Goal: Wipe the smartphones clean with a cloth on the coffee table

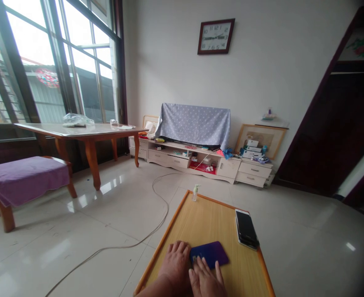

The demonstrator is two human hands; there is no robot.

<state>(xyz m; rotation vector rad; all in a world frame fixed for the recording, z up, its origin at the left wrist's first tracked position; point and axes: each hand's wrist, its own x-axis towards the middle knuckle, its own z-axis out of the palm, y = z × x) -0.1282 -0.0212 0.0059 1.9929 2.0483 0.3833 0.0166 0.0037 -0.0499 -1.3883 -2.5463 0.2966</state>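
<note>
A blue-purple smartphone [214,252] lies on a small wooden table [206,218], its glossy back apparently facing up. My left hand [176,264] rests palm down at the phone's left end, fingers stretched forward over the tabletop; its thumb is hidden. Across the phone's near edge lies my right hand [209,278], fingers spread and fingertips touching the back cover. To the right, a black-screened phone [246,228] lies on top of another pale, flat thing. A small clear pump bottle [195,193] with a green top stands at the far left corner.
A cable [132,246] snakes over the tiled floor at the left. Beyond are a larger table [101,134], a stool with a purple cloth [30,177] and a low white cabinet [169,159] bearing a cloth-covered object [197,123]. A clock [215,37] hangs above.
</note>
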